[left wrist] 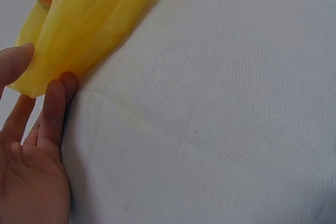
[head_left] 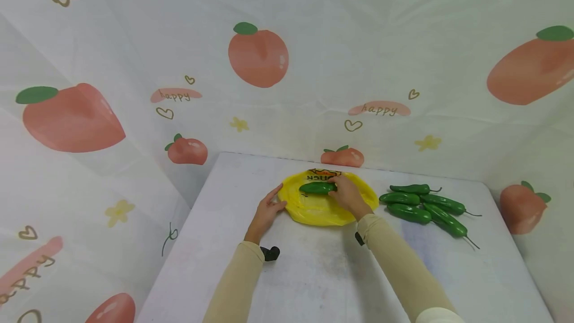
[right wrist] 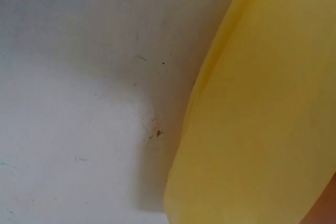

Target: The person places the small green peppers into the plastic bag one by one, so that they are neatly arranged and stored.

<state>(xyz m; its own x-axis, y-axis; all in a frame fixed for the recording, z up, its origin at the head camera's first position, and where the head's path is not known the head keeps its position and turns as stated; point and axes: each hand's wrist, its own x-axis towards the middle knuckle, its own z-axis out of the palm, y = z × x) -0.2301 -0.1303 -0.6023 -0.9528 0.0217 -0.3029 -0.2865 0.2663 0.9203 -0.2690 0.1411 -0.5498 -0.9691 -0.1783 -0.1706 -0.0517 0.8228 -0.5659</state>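
**Green pepper held over the yellow bag**

Nearest to us, two cream-sleeved forearms reach forward across the white cloth-covered bench. A small black object sits by the left wrist; we cannot tell what it is.

Our left hand lies at the left edge of the crumpled yellow plastic bag. In the left wrist view the fingers are nearly straight, their tips touching the bag's edge, the thumb just above it.

Our right hand rests over the middle of the bag, its fingers curled around one end of a dark green glossy pepper, which lies crosswise on top of the bag. The right wrist view shows only yellow plastic against the white bench, not the fingers.

To the right of the bag, apart from it, a group of five similar green peppers with thin stems lies on the bench.

Farthest back, a white backdrop printed with peaches, hearts and flowers rises behind the bench.
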